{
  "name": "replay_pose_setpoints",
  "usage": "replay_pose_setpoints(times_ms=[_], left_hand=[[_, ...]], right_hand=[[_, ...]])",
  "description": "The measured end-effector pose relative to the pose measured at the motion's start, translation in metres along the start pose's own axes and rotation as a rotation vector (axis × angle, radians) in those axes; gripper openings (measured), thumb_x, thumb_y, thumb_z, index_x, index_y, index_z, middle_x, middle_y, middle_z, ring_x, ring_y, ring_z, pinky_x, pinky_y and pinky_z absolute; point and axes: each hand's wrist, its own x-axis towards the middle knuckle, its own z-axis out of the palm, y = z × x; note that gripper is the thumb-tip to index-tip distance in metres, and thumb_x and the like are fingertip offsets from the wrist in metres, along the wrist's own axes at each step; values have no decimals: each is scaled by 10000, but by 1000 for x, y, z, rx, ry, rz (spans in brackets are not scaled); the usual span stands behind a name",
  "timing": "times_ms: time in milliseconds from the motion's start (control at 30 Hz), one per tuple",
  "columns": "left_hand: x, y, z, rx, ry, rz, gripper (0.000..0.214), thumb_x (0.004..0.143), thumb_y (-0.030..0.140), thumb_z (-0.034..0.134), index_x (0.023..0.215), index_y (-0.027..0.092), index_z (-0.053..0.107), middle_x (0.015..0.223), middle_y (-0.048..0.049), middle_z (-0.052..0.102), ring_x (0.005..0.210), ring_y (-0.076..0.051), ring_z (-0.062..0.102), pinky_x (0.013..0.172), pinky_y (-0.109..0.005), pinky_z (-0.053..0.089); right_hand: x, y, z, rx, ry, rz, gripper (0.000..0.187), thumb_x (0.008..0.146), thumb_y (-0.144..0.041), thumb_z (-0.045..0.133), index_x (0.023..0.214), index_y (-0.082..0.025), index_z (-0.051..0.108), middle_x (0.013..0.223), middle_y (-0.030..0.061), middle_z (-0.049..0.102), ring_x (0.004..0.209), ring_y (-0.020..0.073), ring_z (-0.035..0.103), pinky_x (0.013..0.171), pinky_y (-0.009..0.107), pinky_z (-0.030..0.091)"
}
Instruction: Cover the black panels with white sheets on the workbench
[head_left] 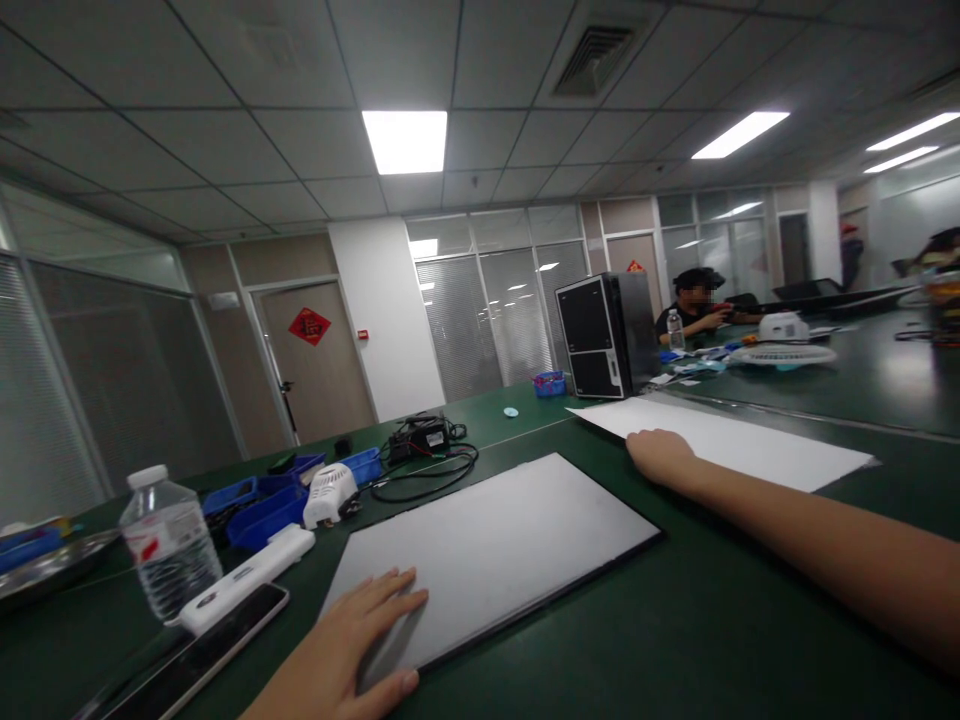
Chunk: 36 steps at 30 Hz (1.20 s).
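My left hand lies with its fingers spread on the lower left of a white sheet, which sits on a thin black-edged board. To the right, my right hand is closed at the near left edge of a second large white sheet. Its fingertips are mostly hidden, and it seems to pinch that edge. The two sheets lie apart on the green tabletop.
Left of the board are a phone, a white stick-shaped device, a water bottle and blue bins. Behind are a black adapter with cables and a computer tower. Another person sits across the table.
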Motion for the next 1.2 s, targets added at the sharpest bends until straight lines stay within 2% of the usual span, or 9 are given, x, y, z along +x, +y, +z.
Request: replay_pose_setpoints(times_ms=[167, 300, 400, 500, 567, 633, 767, 933, 1200], left_hand=[[1, -7, 5, 47, 82, 45, 599, 883, 654, 509, 1430, 412, 478, 1524, -28, 454, 1360, -355, 462, 1062, -596, 421], [2, -11, 10, 123, 173, 91, 654, 882, 632, 533, 1480, 404, 397, 1573, -44, 373, 1370, -364, 448, 1041, -596, 453], [1, -12, 12, 210, 271, 175, 712, 896, 589, 541, 1530, 382, 289, 1619, -57, 264, 1410, -370, 385, 1057, -601, 440], [2, -11, 11, 279, 354, 246, 762, 889, 557, 567, 1549, 357, 241, 1639, -57, 203, 1438, -378, 330, 1091, -609, 403], [3, -9, 10, 311, 380, 270, 752, 892, 535, 575, 1547, 358, 249, 1642, -45, 199, 1447, -374, 314, 1110, -600, 389], [5, -8, 10, 328, 360, 284, 716, 905, 522, 564, 1539, 371, 265, 1629, -30, 248, 1437, -353, 344, 1107, -572, 415], [5, -10, 12, 299, 273, 259, 634, 924, 533, 526, 1511, 394, 328, 1553, -14, 422, 1361, -324, 481, 1028, -527, 519], [2, -10, 15, 219, 206, 205, 482, 929, 542, 506, 1384, 386, 528, 1363, -15, 649, 1189, -294, 649, 965, -483, 568], [2, -10, 9, 142, 196, 184, 421, 928, 525, 519, 1327, 412, 584, 1321, 11, 680, 1155, -280, 669, 962, -442, 566]], right_hand=[[-16, -24, -23, -51, 101, -130, 288, 924, -166, 414, 1067, -88, 653, 995, 215, 689, 922, 285, 677, 804, 386, 467], [-35, -56, -36, -67, 135, -327, 276, 958, -223, 394, 1055, -143, 640, 949, 152, 705, 875, 246, 678, 755, 331, 447], [-53, -82, -43, -84, 147, -554, 264, 976, -280, 391, 985, -189, 639, 919, 88, 716, 812, 226, 675, 681, 307, 414], [-72, -101, -48, -70, 179, -879, 271, 989, -310, 393, 940, -195, 634, 852, 53, 710, 742, 189, 655, 624, 290, 363], [-82, -108, -50, -14, 187, -1047, 278, 999, -332, 393, 939, -202, 631, 839, 35, 705, 729, 164, 637, 616, 284, 347], [-89, -112, -51, 56, 186, -1147, 282, 1006, -345, 391, 948, -208, 631, 859, 25, 707, 743, 151, 627, 632, 281, 355], [-93, -112, -51, 227, 177, -1259, 260, 1000, -341, 424, 1031, -214, 648, 936, 37, 715, 837, 141, 634, 726, 277, 412], [-91, -111, -49, 318, 153, -1321, 248, 984, -342, 463, 1084, -215, 652, 1015, 36, 718, 951, 146, 645, 816, 277, 452], [-91, -111, -46, 403, 159, -1384, 205, 943, -333, 533, 1039, -218, 673, 1029, 24, 723, 963, 142, 655, 821, 275, 473]])
